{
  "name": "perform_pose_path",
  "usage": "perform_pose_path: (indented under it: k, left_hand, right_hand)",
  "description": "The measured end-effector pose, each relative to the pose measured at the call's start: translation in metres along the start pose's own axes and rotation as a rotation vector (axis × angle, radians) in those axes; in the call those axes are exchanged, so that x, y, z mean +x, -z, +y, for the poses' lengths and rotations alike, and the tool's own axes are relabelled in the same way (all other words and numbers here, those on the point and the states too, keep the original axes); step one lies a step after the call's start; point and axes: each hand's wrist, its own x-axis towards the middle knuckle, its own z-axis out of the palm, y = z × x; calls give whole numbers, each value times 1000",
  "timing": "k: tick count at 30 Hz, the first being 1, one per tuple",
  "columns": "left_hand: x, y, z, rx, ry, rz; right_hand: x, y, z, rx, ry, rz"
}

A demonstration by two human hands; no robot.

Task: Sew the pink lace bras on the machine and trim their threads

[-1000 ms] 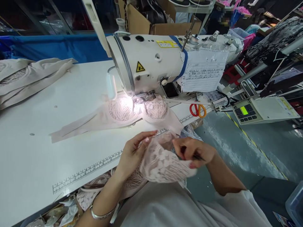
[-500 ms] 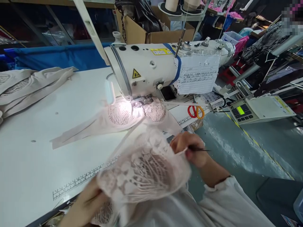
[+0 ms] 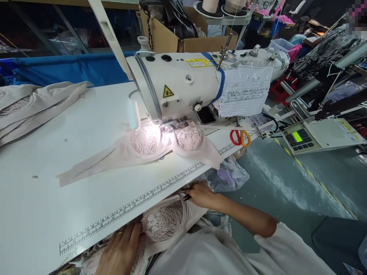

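Observation:
A pale pink lace bra point(image 3: 164, 219) lies low in front of my lap, just below the table's front edge. My left hand point(image 3: 122, 246), with a ring on one finger, grips its left part, the fingertips partly hidden. At the other end my right hand point(image 3: 200, 194) is closed around a dark pointed tool point(image 3: 187, 197), probably tweezers, beside the bra's edge. Another pink bra point(image 3: 189, 143) is spread on the table, its upper edge under the lit needle area of the white sewing machine point(image 3: 177, 84). Neither hand touches that one.
Red and orange-handled scissors point(image 3: 240, 137) lie right of the machine. A ruler strip point(image 3: 134, 206) runs along the table's front edge. More bras point(image 3: 37, 107) are piled at left. A plastic bag point(image 3: 229, 173) hangs past the right edge; a control box point(image 3: 323, 133) stands beyond.
Both hands have lowered the held bra from above the table edge down to the lap. The dark tool now points left instead of right. The bra under the machine has stayed in place.

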Motion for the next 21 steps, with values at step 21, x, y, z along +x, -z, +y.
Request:
perform_pose_path:
  k: [21]
  left_hand:
    - [229, 57, -58, 69, -332, 33]
  right_hand:
    - [63, 187, 57, -333, -191, 608]
